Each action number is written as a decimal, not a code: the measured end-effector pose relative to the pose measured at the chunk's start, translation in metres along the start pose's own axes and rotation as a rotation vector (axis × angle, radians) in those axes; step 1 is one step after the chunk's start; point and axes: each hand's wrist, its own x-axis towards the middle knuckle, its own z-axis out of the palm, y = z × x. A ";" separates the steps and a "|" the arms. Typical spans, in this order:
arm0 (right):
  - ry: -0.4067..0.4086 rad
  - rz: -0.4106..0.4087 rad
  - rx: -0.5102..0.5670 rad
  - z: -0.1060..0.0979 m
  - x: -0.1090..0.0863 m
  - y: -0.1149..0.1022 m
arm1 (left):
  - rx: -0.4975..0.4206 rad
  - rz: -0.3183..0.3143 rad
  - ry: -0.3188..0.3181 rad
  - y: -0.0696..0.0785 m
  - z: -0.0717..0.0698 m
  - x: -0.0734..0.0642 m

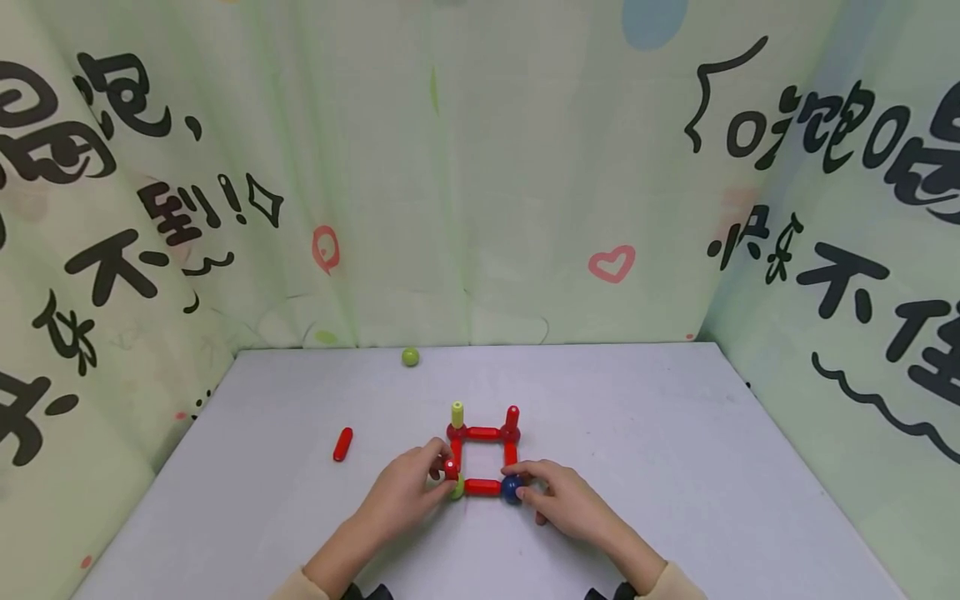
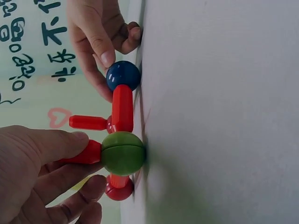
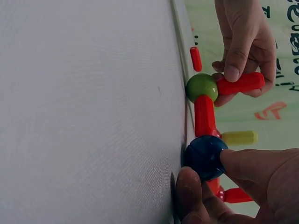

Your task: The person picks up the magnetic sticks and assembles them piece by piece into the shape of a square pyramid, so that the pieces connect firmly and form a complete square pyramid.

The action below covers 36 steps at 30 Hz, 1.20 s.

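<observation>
My left hand [image 1: 405,485] pinches a red rod [image 3: 245,84] between thumb and fingers. This rod stands up from a green ball [image 2: 124,156], its lower end against the ball. My right hand [image 1: 564,502] grips a blue ball [image 3: 204,156] with thumb and fingertips. A red rod [image 1: 482,487] joins the green and blue balls along the near side of a square frame lying on the table. Dark red balls form the far corners. On the far left one stands a yellow-green rod [image 1: 457,414], on the far right one a red rod [image 1: 512,418].
A loose red rod [image 1: 342,444] lies on the white table [image 1: 637,417] left of the frame. Near the back edge sits a loose green ball [image 1: 410,357]. Printed curtains [image 1: 480,167] hang behind the table and along both sides.
</observation>
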 end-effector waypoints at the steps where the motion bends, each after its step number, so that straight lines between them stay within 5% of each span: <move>1: 0.001 -0.007 -0.002 0.000 0.000 0.000 | -0.004 0.001 0.001 0.000 0.001 0.000; 16: 0.004 -0.022 -0.005 0.001 0.002 0.001 | -0.049 0.009 -0.016 -0.005 0.002 0.002; 22: 0.063 0.018 -0.010 0.003 0.002 0.003 | -0.023 -0.014 0.000 -0.011 -0.001 -0.002; 31: 0.253 0.111 -0.044 0.000 0.017 0.003 | 0.126 -0.138 0.102 -0.030 -0.014 -0.004; 36: 0.255 0.098 -0.020 -0.003 0.033 0.008 | 0.315 -0.068 0.234 -0.046 -0.023 -0.006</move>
